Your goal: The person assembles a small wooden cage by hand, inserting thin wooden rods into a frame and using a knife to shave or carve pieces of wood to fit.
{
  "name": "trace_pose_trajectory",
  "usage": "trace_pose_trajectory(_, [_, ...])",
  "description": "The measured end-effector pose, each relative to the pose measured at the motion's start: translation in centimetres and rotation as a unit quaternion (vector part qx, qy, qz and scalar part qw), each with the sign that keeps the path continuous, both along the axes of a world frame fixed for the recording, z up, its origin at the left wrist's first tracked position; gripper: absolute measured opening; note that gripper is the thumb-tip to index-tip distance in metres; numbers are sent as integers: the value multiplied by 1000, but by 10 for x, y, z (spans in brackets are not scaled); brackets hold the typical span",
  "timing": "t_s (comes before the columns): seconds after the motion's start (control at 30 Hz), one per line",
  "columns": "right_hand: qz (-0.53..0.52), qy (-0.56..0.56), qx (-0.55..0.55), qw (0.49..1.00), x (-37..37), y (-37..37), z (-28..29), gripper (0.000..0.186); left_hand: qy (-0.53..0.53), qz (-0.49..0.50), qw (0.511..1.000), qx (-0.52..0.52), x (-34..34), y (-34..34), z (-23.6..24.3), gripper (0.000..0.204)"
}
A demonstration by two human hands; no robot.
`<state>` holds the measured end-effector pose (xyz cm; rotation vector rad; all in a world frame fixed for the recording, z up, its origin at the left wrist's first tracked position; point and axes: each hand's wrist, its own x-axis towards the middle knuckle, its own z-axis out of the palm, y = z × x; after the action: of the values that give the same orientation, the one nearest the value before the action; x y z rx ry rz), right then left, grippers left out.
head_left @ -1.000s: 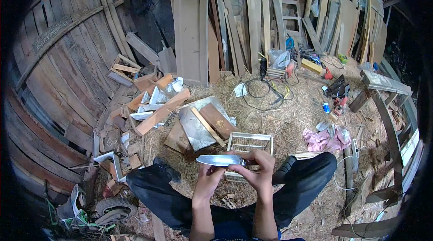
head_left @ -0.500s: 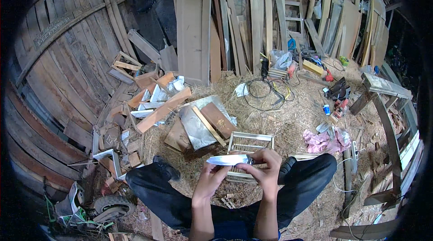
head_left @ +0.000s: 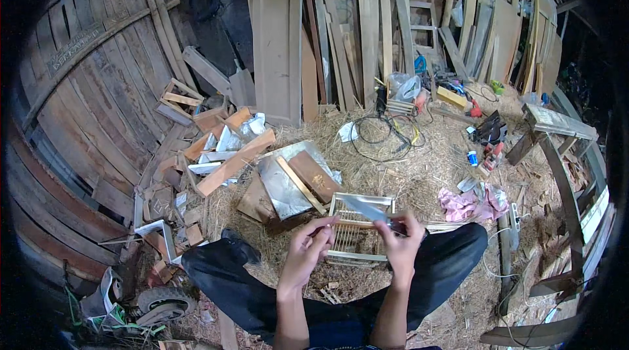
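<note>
My right hand [head_left: 401, 235] is closed round the handle of a knife [head_left: 364, 208]. Its pale blade points up and to the left, over a small slatted wooden frame [head_left: 359, 257] on the ground between my legs. Left of it, my left hand [head_left: 310, 245] is pinched at the fingertips on what looks like a thin wooden strip [head_left: 354, 223], which runs toward my right hand below the blade. Whether the right fingers also touch the strip is hidden. Both hands are held above my lap.
Boards and a metal-faced panel [head_left: 286, 183] lie ahead to the left, beside a heap of wood offcuts [head_left: 236, 162]. A pink cloth [head_left: 457, 206], cables [head_left: 380, 143] and power tools lie to the right. A wooden trestle [head_left: 560, 124] stands at far right; a small wheel [head_left: 166, 304] lies near left.
The knife has swung from lying level across both hands to a slant, its tip now up and away. My left fingers have come off the blade, and the thin strip shows between the hands.
</note>
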<state>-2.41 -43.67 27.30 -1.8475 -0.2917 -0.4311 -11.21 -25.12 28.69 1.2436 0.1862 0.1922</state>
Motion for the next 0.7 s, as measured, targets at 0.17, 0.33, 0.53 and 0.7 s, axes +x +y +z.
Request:
trace_pose_trajectory(0.17, [105, -60, -29, 992, -7, 24, -3, 42, -2, 36, 999, 38, 1, -9, -2, 23])
trace_pose_trajectory(0.33, [159, -130, -32, 978, -6, 34, 2, 39, -8, 63, 996, 62, -3, -10, -7, 31])
trace_pose_trajectory(0.53, [153, -113, -25, 981, -6, 31, -2, 37, 39, 6, 999, 19, -6, -6, -6, 29])
trace_pose_trajectory(0.7, [146, -112, -25, 983, -8, 25, 4, 39, 32, 15, 999, 33, -8, -8, 1, 25])
